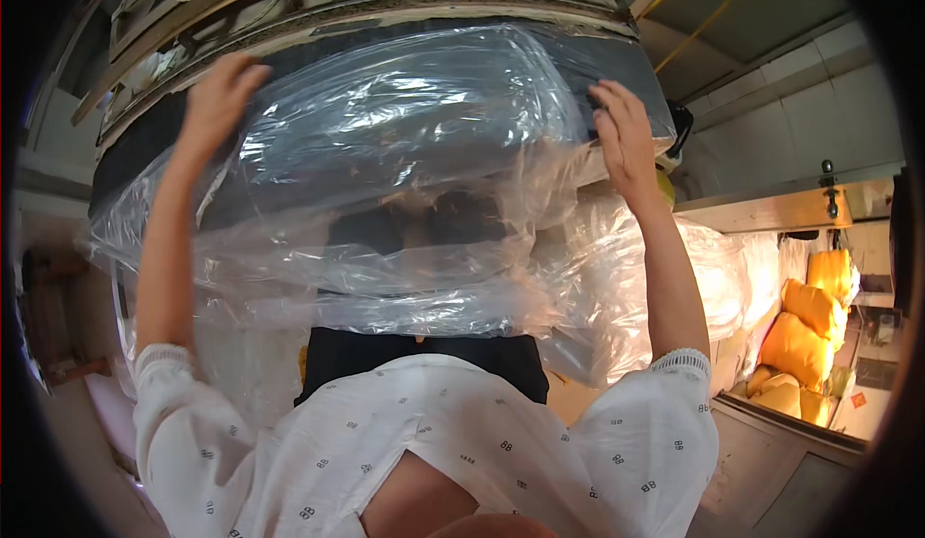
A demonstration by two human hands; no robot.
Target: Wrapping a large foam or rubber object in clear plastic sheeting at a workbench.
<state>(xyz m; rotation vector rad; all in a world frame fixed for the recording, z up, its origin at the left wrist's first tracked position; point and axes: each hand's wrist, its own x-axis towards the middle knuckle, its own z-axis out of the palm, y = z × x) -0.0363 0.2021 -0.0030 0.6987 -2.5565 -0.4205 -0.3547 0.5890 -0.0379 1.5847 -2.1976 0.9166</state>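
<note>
A large clear plastic sheet (pixel 405 104), wrinkled and shiny, lies over the dark tabletop (pixel 626 66) and hangs over its near edge toward my lap. My left hand (pixel 220 103) is at the sheet's far left side, its fingers loosely bent and apart, with no grip on the film visible. On the opposite side, my right hand (pixel 624 138) is beside the sheet's right edge. Its fingers are stretched out and hold nothing. Whether either palm touches the film, I cannot tell.
More clear plastic (pixel 617 268) is bunched at the right, below the table's corner. Wooden strips (pixel 183 32) run along the back. Several orange-yellow bundles (pixel 805 326) are stacked at the far right, near a pale ledge (pixel 761 212).
</note>
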